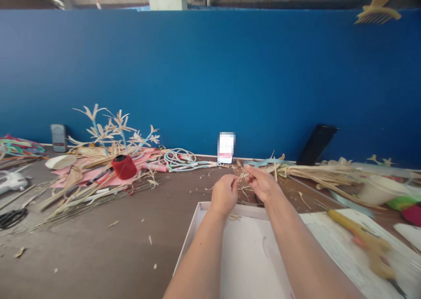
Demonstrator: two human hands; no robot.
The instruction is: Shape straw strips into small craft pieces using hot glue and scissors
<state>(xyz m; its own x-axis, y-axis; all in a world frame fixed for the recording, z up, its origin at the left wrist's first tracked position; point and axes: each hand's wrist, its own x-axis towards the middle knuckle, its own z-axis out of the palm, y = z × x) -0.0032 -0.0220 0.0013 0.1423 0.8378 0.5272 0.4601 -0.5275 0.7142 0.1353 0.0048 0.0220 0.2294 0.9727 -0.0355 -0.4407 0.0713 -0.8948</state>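
Start at the fingers of the left hand (226, 194): curled in, with thumb and forefinger drawn together at the tips. Cannot tell whether pinching a strand end there. Across a narrow gap, see the right hand (265, 185), with thumb and forefinger pointing inward and seemingly pinched on a small bunch of pale strands (243, 175). Find that bunch between the 2 sets of fingertips, apparently raised above the counter (131, 246), just to the right of the left fingers and at the very tips of the right. Judge the right hand the nearer of the 2. Cannot read 1 clear long axis: see only thin ends splaying in several directions, against loose scraps (245, 188) of like colour.

Just below, note both forearms (202, 255) above a shallow white box (246, 259), with a few pale bits (235, 217) inside near the far rim. Beyond the hands, see a bright phone (226, 146) upright near the blue panel (197, 71). To the left, find coiled cords (179, 159), then a red spool (124, 167) and straw flowers (102, 133). To the right, find a dark block (315, 144) leaning on the panel, a whitish cup (380, 189) and, closer in, a yellow glue gun (368, 242) on printed paper (342, 264).
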